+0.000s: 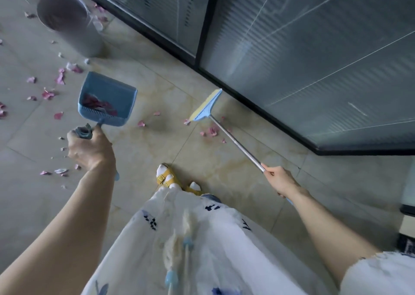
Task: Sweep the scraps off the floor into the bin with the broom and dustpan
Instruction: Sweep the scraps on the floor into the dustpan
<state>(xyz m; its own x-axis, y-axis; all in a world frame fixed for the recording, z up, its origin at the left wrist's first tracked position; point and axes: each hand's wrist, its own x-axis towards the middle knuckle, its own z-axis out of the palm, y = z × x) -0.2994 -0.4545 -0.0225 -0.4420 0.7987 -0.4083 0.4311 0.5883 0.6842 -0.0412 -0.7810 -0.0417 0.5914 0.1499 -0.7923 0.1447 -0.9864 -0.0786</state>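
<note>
My left hand (89, 147) grips the handle of a blue dustpan (107, 99), held above the floor with pink petal scraps inside it. My right hand (279, 179) holds the metal pole of a broom whose blue and yellow head (205, 106) hovers near the glass wall. A grey cylindrical bin (69, 23) stands at the upper left, beyond the dustpan. Pink and white scraps (48, 94) lie scattered over the tiles left of the dustpan, and a small cluster of scraps (211, 131) lies under the broom pole.
A dark-framed glass partition (292, 54) runs along the right and top. My feet in yellow sandals (167, 178) stand on the beige tile floor (157, 146). A white skirt fills the bottom of the view. A piece of furniture (407, 227) sits at the right edge.
</note>
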